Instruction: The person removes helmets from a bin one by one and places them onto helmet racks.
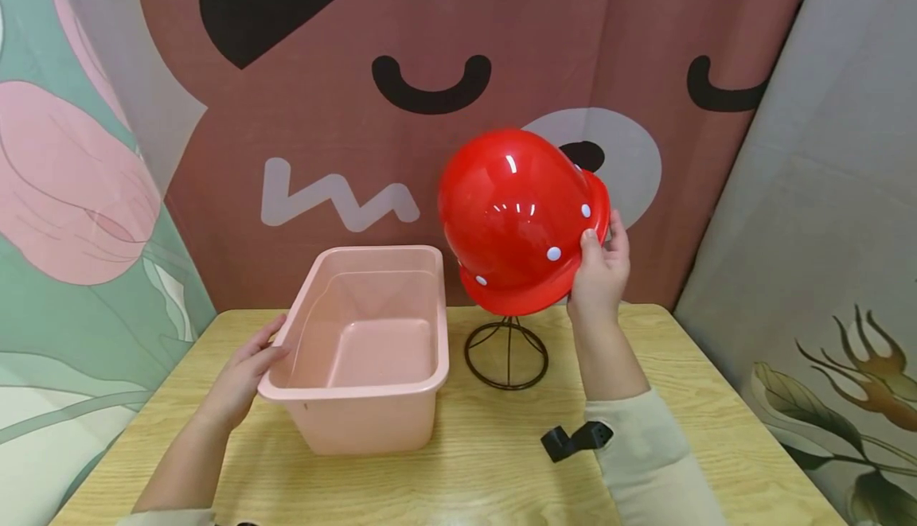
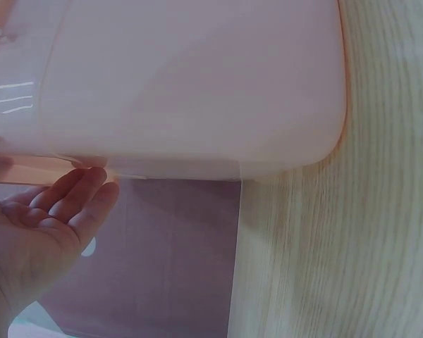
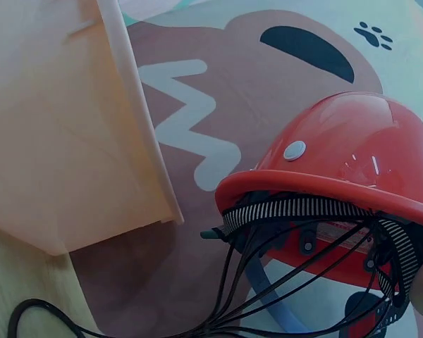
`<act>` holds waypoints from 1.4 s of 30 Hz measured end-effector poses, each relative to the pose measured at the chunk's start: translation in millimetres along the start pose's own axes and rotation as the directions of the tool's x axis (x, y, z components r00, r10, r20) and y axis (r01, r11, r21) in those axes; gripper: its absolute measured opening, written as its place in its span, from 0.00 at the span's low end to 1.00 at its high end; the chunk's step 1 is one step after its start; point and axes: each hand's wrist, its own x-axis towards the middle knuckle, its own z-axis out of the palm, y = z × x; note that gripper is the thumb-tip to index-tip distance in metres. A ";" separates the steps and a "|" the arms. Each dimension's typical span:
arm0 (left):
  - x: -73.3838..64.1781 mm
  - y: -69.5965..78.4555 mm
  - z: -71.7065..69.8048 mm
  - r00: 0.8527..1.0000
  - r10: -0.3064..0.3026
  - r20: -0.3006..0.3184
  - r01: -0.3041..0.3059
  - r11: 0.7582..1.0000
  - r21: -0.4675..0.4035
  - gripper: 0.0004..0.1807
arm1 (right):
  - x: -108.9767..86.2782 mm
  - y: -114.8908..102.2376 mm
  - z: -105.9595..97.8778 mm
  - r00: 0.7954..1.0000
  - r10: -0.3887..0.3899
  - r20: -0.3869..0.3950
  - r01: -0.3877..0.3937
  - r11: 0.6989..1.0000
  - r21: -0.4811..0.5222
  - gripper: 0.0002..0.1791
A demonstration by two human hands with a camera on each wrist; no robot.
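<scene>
A glossy red hard hat with white round studs sits tilted over a dark wire stand. My right hand grips the hat's brim on the right, thumb on the outside. From below, the right wrist view shows the striped headband inside and the stand's thin wires reaching up into the hat; whether the hat rests on them I cannot tell. Left of the stand is a pink plastic basin. My left hand holds its left rim, thumb over the edge and fingers beneath it.
Both basin and stand's ring base are on a light wood-grain table. A brown cartoon-printed curtain hangs right behind it, with floral cloth on the left and another printed drape on the right.
</scene>
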 end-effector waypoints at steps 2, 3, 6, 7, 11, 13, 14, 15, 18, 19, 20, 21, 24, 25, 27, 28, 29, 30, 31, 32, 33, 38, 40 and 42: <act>-0.3 0.1 -0.2 1.000 0.000 0.002 0.000 1.000 0.005 0.35 | 0.0 2.5 -2.1 1.000 0.009 -0.012 -0.009 1.000 0.006 0.31; -0.2 0.0 -0.3 1.000 0.001 0.001 -0.001 1.000 0.009 0.35 | -0.1 3.8 -3.2 1.000 0.012 -0.018 -0.012 1.000 0.007 0.31; 0.2 0.2 -0.2 1.000 0.005 -0.003 -0.005 1.000 0.023 0.34 | 0.5 8.6 -7.2 1.000 0.009 -0.020 -0.008 1.000 0.024 0.31; 0.3 0.3 -0.2 1.000 0.006 -0.004 -0.006 1.000 0.026 0.34 | 0.8 10.3 -8.6 1.000 0.008 -0.020 -0.007 0.999 0.031 0.30; 0.6 1.5 0.0 1.000 0.010 -0.004 -0.010 1.000 0.029 0.34 | 2.5 18.4 -14.3 1.000 0.004 -0.019 -0.003 0.998 0.059 0.30; 0.7 2.0 0.2 1.000 0.011 -0.002 -0.011 1.000 0.027 0.34 | 2.9 21.7 -16.2 0.999 0.015 -0.031 -0.013 0.998 0.066 0.31; 0.8 2.2 0.4 1.000 0.011 -0.002 -0.011 1.000 0.026 0.34 | 3.0 23.3 -17.0 0.999 0.019 -0.036 -0.017 0.998 0.067 0.31; 0.8 2.4 0.6 1.000 0.011 -0.001 -0.011 1.000 0.023 0.34 | 3.0 24.6 -17.4 0.999 0.024 -0.042 -0.021 0.997 0.070 0.31; 0.7 2.4 0.7 1.000 0.009 0.003 -0.009 1.000 0.018 0.34 | 2.6 28.2 -17.7 0.997 0.047 -0.067 -0.042 0.997 0.069 0.31; 0.7 2.5 0.8 1.000 0.010 0.005 -0.010 1.000 0.014 0.34 | 2.7 29.7 -17.8 0.996 0.056 -0.075 -0.051 0.996 0.067 0.31; 0.7 2.6 0.9 1.000 0.010 0.006 -0.010 1.000 0.012 0.34 | 2.8 31.0 -18.0 0.994 0.066 -0.083 -0.061 0.996 0.068 0.31; 0.8 2.8 0.8 1.000 0.011 0.007 -0.011 1.000 0.010 0.34 | 2.9 32.4 -18.1 0.993 0.078 -0.092 -0.072 0.995 0.069 0.31; 1.3 3.4 0.8 1.000 0.013 0.013 -0.013 1.000 0.004 0.35 | 3.8 36.5 -19.0 0.987 0.114 -0.112 -0.107 0.992 0.066 0.31; 1.5 3.6 0.8 1.000 0.014 0.014 -0.014 1.000 0.002 0.35 | 4.2 37.7 -19.4 0.986 0.122 -0.114 -0.115 0.991 0.067 0.31; 1.9 4.0 1.0 1.000 0.012 0.016 -0.012 1.000 0.001 0.35 | 4.6 39.6 -20.2 0.984 0.136 -0.117 -0.129 0.990 0.064 0.31; 2.1 4.1 1.2 1.000 0.012 0.015 -0.012 1.000 0.000 0.35 | 4.9 40.4 -20.7 0.983 0.144 -0.117 -0.136 0.988 0.067 0.31; 2.2 4.1 1.4 1.000 0.011 0.014 -0.011 1.000 0.000 0.35 | 5.1 41.2 -21.4 0.981 0.151 -0.117 -0.144 0.987 0.073 0.31; 2.3 3.9 1.5 1.000 0.011 0.012 -0.011 1.000 0.001 0.35 | 5.3 42.0 -22.0 0.980 0.158 -0.118 -0.149 0.986 0.079 0.32; 2.4 3.7 1.7 1.000 0.010 0.011 -0.010 1.000 0.001 0.35 | 5.3 42.6 -22.5 0.979 0.164 -0.120 -0.155 0.984 0.083 0.32; 2.6 3.2 1.7 1.000 0.009 0.010 -0.009 1.000 0.003 0.35 | 5.3 43.3 -23.3 0.978 0.172 -0.120 -0.162 0.983 0.087 0.32; 2.6 2.8 1.8 1.000 0.008 0.009 -0.008 1.000 0.003 0.34 | 5.3 43.9 -24.0 0.977 0.178 -0.120 -0.167 0.981 0.094 0.32; 2.6 1.1 1.5 1.000 0.007 0.014 -0.007 1.000 0.000 0.35 | 4.6 47.4 -28.3 0.974 0.198 -0.111 -0.185 0.976 0.115 0.32; 2.5 1.0 1.2 1.000 0.007 0.014 -0.007 1.000 -0.001 0.35 | 4.5 48.6 -29.9 0.974 0.203 -0.102 -0.190 0.974 0.122 0.32; 2.3 1.0 1.2 1.000 0.006 0.012 -0.005 1.000 -0.003 0.35 | 4.4 49.4 -31.1 0.974 0.207 -0.091 -0.194 0.972 0.132 0.33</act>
